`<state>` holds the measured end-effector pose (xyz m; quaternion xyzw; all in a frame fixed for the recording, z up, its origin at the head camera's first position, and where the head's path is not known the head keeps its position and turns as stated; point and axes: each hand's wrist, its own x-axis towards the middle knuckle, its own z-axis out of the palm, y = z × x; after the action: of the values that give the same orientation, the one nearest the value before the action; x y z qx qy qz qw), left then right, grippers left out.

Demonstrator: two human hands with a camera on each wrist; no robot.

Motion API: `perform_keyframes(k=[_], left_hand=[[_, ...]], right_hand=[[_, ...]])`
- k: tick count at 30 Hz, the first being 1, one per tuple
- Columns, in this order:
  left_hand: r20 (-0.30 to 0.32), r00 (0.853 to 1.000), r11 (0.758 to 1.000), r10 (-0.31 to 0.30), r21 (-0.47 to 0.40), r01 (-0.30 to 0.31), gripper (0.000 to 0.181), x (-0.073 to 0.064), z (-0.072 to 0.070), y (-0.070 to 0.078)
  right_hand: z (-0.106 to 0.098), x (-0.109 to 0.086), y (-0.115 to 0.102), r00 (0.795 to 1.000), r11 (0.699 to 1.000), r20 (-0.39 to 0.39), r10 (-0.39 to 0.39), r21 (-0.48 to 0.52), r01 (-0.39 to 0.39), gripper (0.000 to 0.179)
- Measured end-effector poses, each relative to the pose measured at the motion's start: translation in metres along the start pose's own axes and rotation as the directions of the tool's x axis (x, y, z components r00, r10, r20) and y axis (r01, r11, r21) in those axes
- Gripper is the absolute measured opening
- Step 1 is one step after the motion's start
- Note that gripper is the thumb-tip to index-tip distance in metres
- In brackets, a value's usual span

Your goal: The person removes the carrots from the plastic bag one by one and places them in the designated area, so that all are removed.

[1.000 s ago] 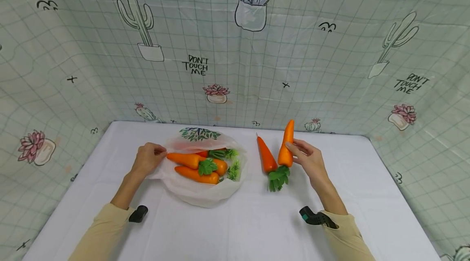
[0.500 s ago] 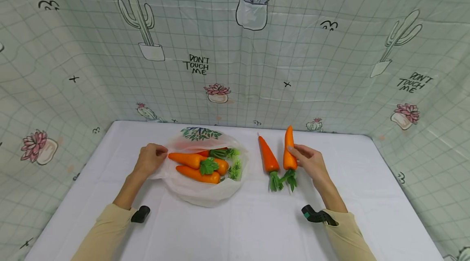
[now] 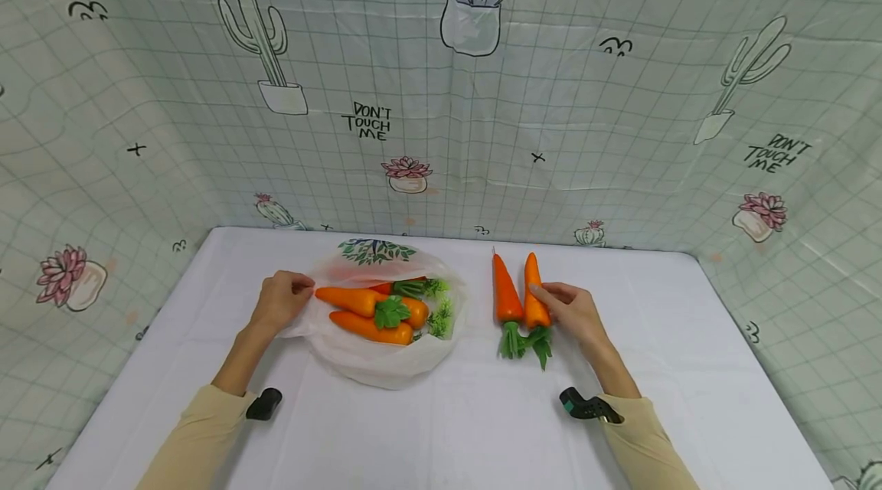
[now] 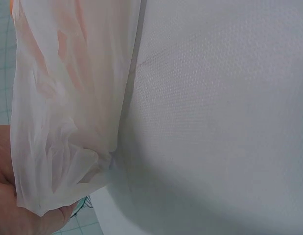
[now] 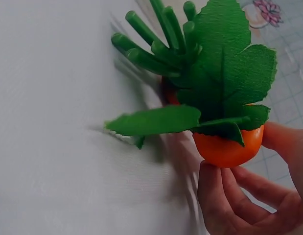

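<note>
On the left, a thin white plastic bag [image 3: 386,375] lies with its mouth spread, several orange carrots [image 3: 372,329] showing inside it. My left hand [image 3: 279,300] pinches the bag's left edge; in the left wrist view the hand [image 4: 29,210] is partly behind the plastic. To the right of the bag, my right hand [image 3: 575,314] holds an orange carrot [image 3: 534,291] with green leaves between thumb and fingers. The right wrist view shows that carrot's rounded end [image 5: 227,149] in the hand. Close on its left lies a darker orange carrot [image 3: 507,295] with cut green stems [image 5: 151,44].
A white cloth covers the table [image 3: 441,436]. Behind it stands a grid-patterned curtain [image 3: 441,107] printed with cacti and succulents. Frilly green leaves [image 3: 439,318] show at the bag's right side.
My right hand has brought its carrot down beside the darker one, first shifting right, then left. The darker carrot now stands straighter. My left hand keeps its place on the bag.
</note>
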<state>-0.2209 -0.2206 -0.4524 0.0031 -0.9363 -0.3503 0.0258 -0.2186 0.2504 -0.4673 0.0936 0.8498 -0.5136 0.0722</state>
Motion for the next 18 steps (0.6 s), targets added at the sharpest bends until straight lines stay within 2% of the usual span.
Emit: perform_keyframes(k=[8, 18], left_hand=[[-0.002, 1.0, 1.0, -0.021, -0.015, 0.021, 0.017, -0.001, 0.001, 0.002], [0.003, 1.0, 1.0, -0.024, -0.009, 0.024, 0.017, 0.0, 0.001, 0.001]], right_hand=[[0.007, 0.004, 0.003, 1.0, 0.997, -0.022, -0.018, -0.07, 0.016, 0.061], [0.013, 0.006, 0.003, 0.988, 0.969, -0.06, -0.144, -0.209, 0.129, 0.048]])
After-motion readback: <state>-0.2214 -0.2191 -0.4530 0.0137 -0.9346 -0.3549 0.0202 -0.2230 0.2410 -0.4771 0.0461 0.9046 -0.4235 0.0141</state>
